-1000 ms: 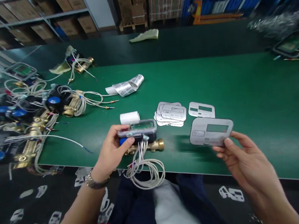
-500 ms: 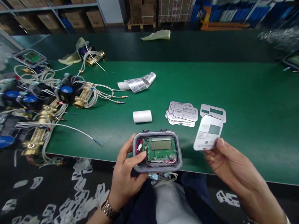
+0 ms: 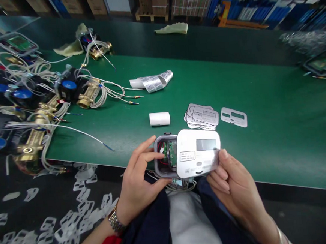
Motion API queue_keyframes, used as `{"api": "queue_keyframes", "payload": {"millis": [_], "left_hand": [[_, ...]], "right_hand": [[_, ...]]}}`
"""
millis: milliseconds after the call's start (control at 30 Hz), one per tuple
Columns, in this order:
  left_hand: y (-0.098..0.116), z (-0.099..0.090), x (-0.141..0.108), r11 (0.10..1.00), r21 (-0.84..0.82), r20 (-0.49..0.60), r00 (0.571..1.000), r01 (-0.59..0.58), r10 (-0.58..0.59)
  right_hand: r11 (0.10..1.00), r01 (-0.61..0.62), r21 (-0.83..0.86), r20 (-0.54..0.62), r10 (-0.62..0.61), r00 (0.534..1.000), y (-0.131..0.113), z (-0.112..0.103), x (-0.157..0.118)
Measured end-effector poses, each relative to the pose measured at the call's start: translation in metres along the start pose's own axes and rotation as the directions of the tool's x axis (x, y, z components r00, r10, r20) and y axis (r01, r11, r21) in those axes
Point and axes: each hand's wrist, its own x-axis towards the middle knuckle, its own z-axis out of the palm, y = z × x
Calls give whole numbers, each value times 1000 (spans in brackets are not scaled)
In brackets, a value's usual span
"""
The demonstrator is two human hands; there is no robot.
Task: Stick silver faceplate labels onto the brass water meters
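My left hand (image 3: 140, 176) grips the left side of a clear-lidded grey box (image 3: 161, 166) at the table's front edge, fingers over its top and thumb below. A green circuit board (image 3: 173, 154) shows inside it. My right hand (image 3: 234, 184) pinches the lower right edge of a white face plate (image 3: 198, 153) with a grey window. The plate hangs over the right part of the box and hides it; whether they touch I cannot tell. Behind are a stack of similar plates (image 3: 204, 115), a single cut-out plate (image 3: 234, 117) and a white roll (image 3: 159, 119).
Brass valves (image 3: 39, 126) with blue-capped meters and white cables crowd the green table's (image 3: 279, 128) left side. A curled label strip (image 3: 154, 82) lies further back. Another circuit box (image 3: 323, 63) sits far right. White cut-out scraps (image 3: 71, 223) litter the floor at left.
My right hand has brought the face plate left, from beside the box to over its right part. My left hand and the box appear slightly further right. The view has shifted slightly.
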Motion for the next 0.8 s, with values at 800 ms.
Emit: {"api": "queue_keyframes", "payload": {"millis": [800], "left_hand": [[7, -17, 30, 765, -356, 189, 844, 536, -503]], "right_hand": [[908, 135, -396, -77, -179, 981, 6, 7, 7]]}}
